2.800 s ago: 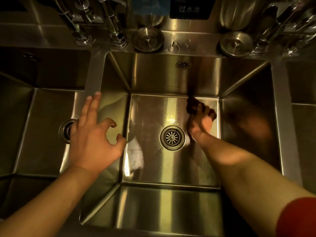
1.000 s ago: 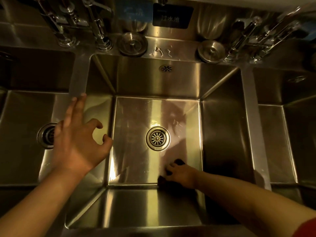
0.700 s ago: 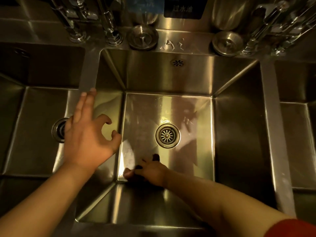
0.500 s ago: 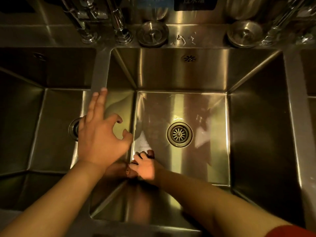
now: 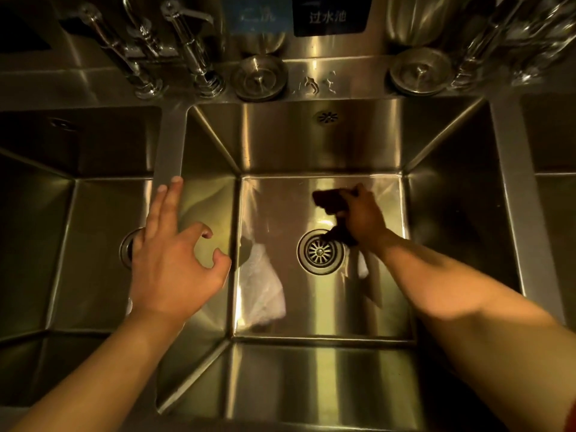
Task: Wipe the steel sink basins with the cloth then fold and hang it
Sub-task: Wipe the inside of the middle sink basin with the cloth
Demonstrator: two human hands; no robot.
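Note:
A dark cloth (image 5: 328, 199) lies on the floor of the middle steel basin (image 5: 314, 141), just beyond its round drain (image 5: 320, 251). My right hand (image 5: 363, 216) is down in that basin and grips the cloth, pressing it against the floor near the far right. My left hand (image 5: 173, 260) hovers over the divider (image 5: 168, 145) between the left and middle basins, fingers spread and loosely bent, holding nothing.
A left basin (image 5: 78, 251) with its own drain and a right basin (image 5: 554, 194) flank the middle one. Taps (image 5: 187, 51) and two round steel strainer lids (image 5: 260, 77) sit on the back ledge. Glassware (image 5: 526, 35) stands at the far right.
My right hand has swept the cloth from the near left corner of the middle basin floor to the far right, past the drain. My left hand has stayed over the divider.

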